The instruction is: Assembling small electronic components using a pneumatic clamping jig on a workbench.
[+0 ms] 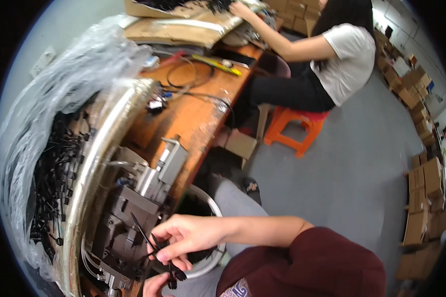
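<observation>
My right hand (186,240) is closed on several thin black cable-like pieces (175,274) with small thick heads. One black strand sticks out past the fingers toward a dark metal bench machine (129,220), and the heads hang below the palm. Only part of my left hand (155,285) shows at the lower edge, close beside those heads; whether it touches them is hidden. To the left of the machine, many similar black pieces (59,183) lie heaped in a box lined with clear plastic film (49,99).
The wooden bench (188,116) carries loose cables, a yellow cutter knife (218,64) and a taped box edge (104,143). A white-rimmed bin (215,257) stands by my leg. Farther off, a co-worker (349,59) sits on an orange stool (297,128). Cardboard boxes (426,183) line the right side.
</observation>
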{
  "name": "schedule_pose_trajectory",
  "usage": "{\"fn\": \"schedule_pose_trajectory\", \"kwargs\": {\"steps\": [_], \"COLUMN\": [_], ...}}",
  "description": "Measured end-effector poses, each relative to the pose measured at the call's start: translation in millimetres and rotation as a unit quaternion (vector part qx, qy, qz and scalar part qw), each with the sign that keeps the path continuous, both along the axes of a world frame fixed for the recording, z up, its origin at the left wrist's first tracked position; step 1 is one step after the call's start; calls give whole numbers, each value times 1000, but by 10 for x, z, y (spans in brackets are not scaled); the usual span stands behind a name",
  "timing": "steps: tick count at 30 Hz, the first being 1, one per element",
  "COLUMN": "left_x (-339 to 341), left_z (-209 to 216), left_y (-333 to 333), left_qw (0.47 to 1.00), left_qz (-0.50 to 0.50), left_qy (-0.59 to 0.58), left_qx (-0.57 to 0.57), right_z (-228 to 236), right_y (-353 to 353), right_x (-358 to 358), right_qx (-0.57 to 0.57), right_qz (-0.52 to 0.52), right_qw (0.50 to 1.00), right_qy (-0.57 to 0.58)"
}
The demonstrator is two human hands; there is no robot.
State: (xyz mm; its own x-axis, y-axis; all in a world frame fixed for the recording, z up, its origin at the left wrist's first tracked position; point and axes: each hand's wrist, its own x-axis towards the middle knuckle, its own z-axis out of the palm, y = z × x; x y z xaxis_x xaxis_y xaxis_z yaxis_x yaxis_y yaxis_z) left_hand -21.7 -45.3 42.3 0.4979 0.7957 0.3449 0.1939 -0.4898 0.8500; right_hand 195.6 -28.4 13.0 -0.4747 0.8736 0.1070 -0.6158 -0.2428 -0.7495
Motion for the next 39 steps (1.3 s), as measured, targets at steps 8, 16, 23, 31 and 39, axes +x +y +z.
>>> {"fn": "schedule_pose_trajectory", "kwargs": {"steps": [8, 16, 23, 31, 39], "left_x": [221, 395, 416, 396, 499], "left_z": [-127, -55, 11, 141, 201], "left_y": [-101, -109, -184, -283, -386], "left_qw": [997, 996, 988, 973, 972], "left_qz": [62, 55, 78, 75, 48], "left_qy": [47, 37, 36, 83, 63], "left_qx": [-9, 54, 132, 200, 222], "right_z": [-186, -147, -36, -57, -59], "right_y": [-152, -312, -427, -515, -656], "right_x": [6, 97, 92, -9, 52], "right_qx": [3, 5, 4, 17, 28], "right_qz": [-36, -36, -32, -44, -59], "right_qw": [999, 999, 999, 999, 998], "right_qy": [11, 30, 10, 4, 12]}}
